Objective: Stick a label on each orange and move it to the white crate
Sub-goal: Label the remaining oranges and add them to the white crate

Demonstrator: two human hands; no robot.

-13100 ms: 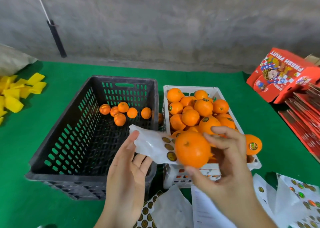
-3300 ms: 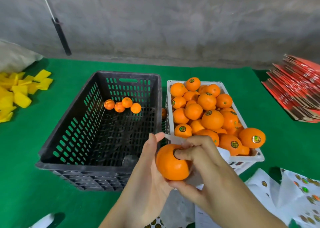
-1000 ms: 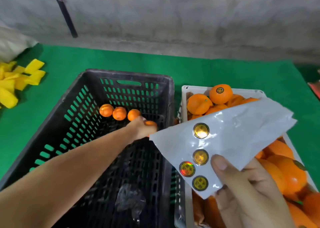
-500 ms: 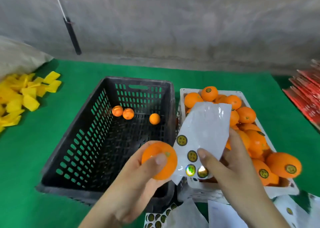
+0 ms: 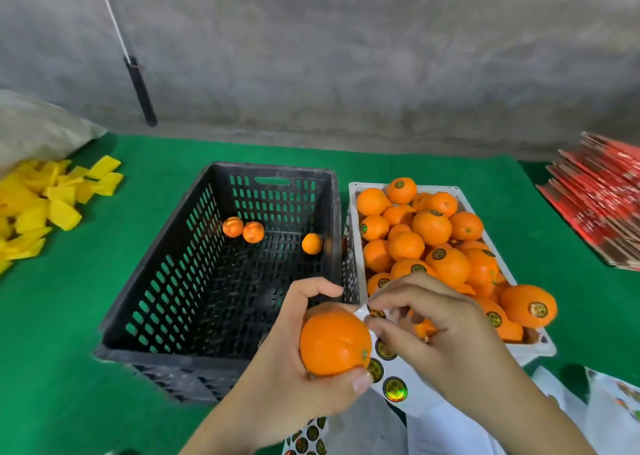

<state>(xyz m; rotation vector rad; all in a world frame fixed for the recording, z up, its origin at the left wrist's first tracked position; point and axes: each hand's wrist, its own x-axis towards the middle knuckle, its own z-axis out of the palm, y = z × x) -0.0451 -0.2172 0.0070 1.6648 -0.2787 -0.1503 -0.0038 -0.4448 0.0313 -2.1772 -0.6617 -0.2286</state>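
Observation:
My left hand (image 5: 287, 368) holds a bare orange (image 5: 334, 343) in front of the two crates. My right hand (image 5: 440, 337) is beside it, thumb and forefinger pinched on the top edge of a white label sheet (image 5: 393, 375) with round gold labels; the sheet lies between my hands, mostly hidden behind them. The black crate (image 5: 156, 281) holds three loose oranges (image 5: 254, 232) at its far end. The white crate (image 5: 356, 233) to its right is heaped with labelled oranges (image 5: 446, 264).
A green cloth (image 5: 69, 316) covers the table. Yellow slips (image 5: 38, 205) lie at the left edge, and flat red cartons (image 5: 602, 198) are stacked at the right. More label sheets (image 5: 588, 416) lie at the near right. A grey wall stands behind.
My left hand took an orange out of the black crate and brought it near. My right hand lowered the label sheet and now pinches at its top edge beside the orange.

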